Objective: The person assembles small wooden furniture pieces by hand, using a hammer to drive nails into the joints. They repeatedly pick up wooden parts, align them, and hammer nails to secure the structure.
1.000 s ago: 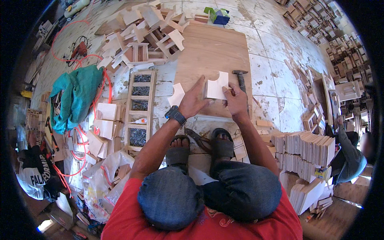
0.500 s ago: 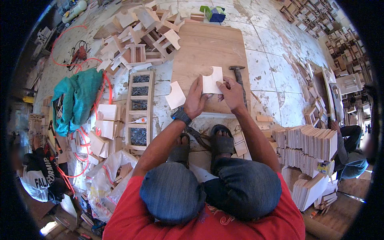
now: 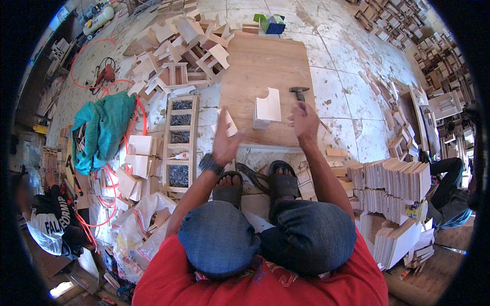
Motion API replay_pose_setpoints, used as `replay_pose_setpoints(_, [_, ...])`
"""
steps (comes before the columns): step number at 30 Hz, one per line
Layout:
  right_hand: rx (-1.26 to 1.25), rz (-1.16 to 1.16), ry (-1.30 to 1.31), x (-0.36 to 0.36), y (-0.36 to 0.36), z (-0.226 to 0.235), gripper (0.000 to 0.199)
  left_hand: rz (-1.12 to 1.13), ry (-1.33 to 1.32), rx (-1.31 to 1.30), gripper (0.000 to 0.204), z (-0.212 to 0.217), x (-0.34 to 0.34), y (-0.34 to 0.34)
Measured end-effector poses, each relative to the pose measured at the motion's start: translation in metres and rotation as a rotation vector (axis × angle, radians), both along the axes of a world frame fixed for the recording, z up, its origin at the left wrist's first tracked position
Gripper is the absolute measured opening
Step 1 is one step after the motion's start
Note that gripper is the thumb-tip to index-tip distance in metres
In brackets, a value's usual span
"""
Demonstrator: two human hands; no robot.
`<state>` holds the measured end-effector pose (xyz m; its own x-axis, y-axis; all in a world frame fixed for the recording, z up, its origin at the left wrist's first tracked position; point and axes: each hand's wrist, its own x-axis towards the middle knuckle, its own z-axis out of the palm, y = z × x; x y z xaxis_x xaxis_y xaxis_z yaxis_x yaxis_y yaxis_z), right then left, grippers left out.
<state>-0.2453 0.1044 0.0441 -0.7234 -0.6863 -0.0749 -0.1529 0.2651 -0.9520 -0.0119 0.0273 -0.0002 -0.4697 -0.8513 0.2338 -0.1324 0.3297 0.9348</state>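
A pale wooden piece with a curved notch (image 3: 268, 106) stands on a small block at the near part of the plywood board (image 3: 265, 66), and neither hand touches it. At its left, my left hand (image 3: 224, 143) has its fingers stretched out, slightly blurred. Those fingers partly cover a second notched wooden piece (image 3: 230, 123); whether they touch it I cannot tell. On the right side of the board, my right hand (image 3: 305, 125) closes around the handle of a hammer (image 3: 299, 92), whose dark head points away from me.
Left of the board lies a divided wooden tray of nails (image 3: 195, 137). Beyond it is a heap of wooden assemblies (image 3: 178, 56). A green sack (image 3: 102, 130) and red hose lie farther left. Stacked panels (image 3: 393, 178) stand at right. People sit at both sides.
Both hands have let go of the notched piece, which now stands on the board. My left hand moved left toward the other piece; my right hand moved right onto the hammer.
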Motion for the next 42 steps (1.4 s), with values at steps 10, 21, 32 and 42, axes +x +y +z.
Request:
replay_pose_setpoints(10, [-0.179, 0.182, -0.402, 0.01, -0.008, -0.009, 0.026, -0.125, -0.175, -0.207, 0.084, 0.003, 0.014, 0.001])
replay_pose_setpoints(21, [-0.243, 0.012, -0.562, -0.004, 0.034, -0.011, 0.026, -0.349, -0.202, 0.054, 0.077, 0.003, -0.057, -0.041])
replay_pose_setpoints(32, [-0.008, 0.306, -0.27, 0.025, -0.005, 0.006, 0.038, -0.435, -0.127, 0.054, 0.081, -0.012, -0.048, -0.048])
replay_pose_setpoints(42, [-0.028, 0.288, -0.199, 0.031, -0.004, -0.001, 0.031, -0.441, -0.127, 0.098, 0.083, -0.01, -0.047, -0.044])
